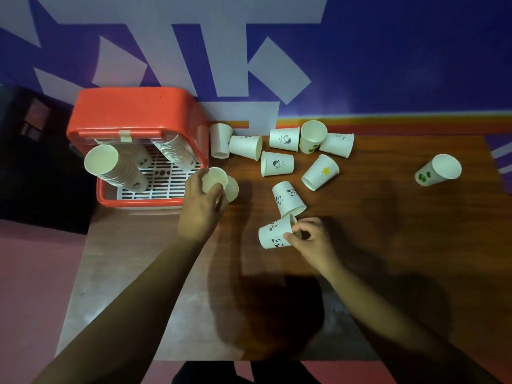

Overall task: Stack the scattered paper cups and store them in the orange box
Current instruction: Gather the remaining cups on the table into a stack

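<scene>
Print on the cups is too small to read; one lying cup [320, 172] shows a yellow star. The right hand [311, 239] pinches the rim of a panda cup [275, 235] lying mouth rightward on the table [388, 245]. The left hand [199, 206] grips a cup [214, 180], mouth up, beside the orange box [135, 117], partly hiding another behind.

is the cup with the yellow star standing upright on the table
No, the star cup lies tipped on its side on the wooden table, its open mouth facing the lower left.
</scene>
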Tool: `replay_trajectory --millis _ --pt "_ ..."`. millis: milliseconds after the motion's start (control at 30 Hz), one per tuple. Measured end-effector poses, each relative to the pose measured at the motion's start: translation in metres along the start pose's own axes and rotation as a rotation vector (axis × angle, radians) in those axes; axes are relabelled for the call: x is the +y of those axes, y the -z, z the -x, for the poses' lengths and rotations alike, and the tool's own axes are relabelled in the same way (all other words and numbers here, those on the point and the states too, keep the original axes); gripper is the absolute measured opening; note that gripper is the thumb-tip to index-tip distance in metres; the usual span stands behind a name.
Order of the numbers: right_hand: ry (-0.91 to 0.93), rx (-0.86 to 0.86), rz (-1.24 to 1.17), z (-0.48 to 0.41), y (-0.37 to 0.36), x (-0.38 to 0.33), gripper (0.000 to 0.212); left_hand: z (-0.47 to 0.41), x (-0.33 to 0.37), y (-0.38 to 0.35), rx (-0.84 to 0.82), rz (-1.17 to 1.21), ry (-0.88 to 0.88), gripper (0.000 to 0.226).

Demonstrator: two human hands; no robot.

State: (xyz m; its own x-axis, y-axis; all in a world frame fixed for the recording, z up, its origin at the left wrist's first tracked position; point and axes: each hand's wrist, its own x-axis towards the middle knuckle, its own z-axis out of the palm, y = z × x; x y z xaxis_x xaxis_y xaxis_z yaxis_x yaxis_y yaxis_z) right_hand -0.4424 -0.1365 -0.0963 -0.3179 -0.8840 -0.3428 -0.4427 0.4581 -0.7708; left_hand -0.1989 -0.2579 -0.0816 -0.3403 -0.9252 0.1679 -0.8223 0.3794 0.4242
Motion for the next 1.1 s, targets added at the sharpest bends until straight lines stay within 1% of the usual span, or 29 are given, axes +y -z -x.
replay_trajectory --millis 100,167,233,300,367,433,467,533,600,700,733,800,900,1033,1100 --pt "-0.009 0.017 0.023 -0.002 0.01 -0.002 0.017 0.002 -0.003 -0.011 -0.073 -0.019 0.002 0.01" --pt "-0.034 0.01 0.007 -0.001 0.018 -0.003 0.019 0.002 -0.007 -0.02 -0.184 -0.001 0.022 0.009" --pt "-0.04 0.012 -0.017 0.0 0.026 -0.004 0.021 0.002 -0.01 -0.025 -0.277 0.012 0.043 0.014" --pt "-0.06 0.009 -0.049 0.0 0.035 -0.006 0.014 -0.001 -0.006 -0.027 -0.279 0.087 0.084 0.031" --pt "-0.085 0.017 -0.103 0.0 0.044 -0.009 0.012 -0.001 0.005 -0.028 -0.293 0.189 0.181 0.059" --pt "-0.1 0.049 -0.168 -0.001 0.053 -0.014 0.025 0.004 0.016 -0.031 -0.361 0.293 0.224 0.081" --pt "-0.093 0.07 -0.2 -0.002 0.056 -0.017 0.034 0.009 0.019 -0.035 -0.404 0.335 0.213 0.085" --pt "-0.058 0.09 -0.259 -0.004 0.06 -0.024 0.055 0.022 0.027 -0.043 -0.49 0.399 0.182 0.083" --pt "-0.006 0.046 -0.3 -0.003 0.06 -0.03 0.069 0.033 0.034 -0.05 -0.583 0.482 0.197 0.087" --pt "0.045 -0.093 -0.285 0.001 0.054 -0.035 0.075 0.045 0.039 -0.056 -0.695 0.734 0.272 0.109" --pt "0.052 -0.134 -0.268 0.001 0.052 -0.035 0.074 0.049 0.038 -0.057 -0.728 0.789 0.275 0.115" --pt "0.05 -0.185 -0.252 0.003 0.046 -0.035 0.075 0.056 0.029 -0.058 -0.783 0.81 0.266 0.123" --pt "0.09 -0.181 -0.195 0.008 0.04 -0.042 0.075 0.066 0.011 -0.057 -0.81 0.819 0.288 0.115" --pt "0.255 -0.203 0.006 0.007 0.028 -0.046 0.077 0.07 0.014 -0.053 -0.77 0.911 0.335 0.083" --pt "0.333 -0.201 0.111 0.006 0.019 -0.04 0.078 0.07 0.021 -0.055 -0.757 0.964 0.346 0.075"
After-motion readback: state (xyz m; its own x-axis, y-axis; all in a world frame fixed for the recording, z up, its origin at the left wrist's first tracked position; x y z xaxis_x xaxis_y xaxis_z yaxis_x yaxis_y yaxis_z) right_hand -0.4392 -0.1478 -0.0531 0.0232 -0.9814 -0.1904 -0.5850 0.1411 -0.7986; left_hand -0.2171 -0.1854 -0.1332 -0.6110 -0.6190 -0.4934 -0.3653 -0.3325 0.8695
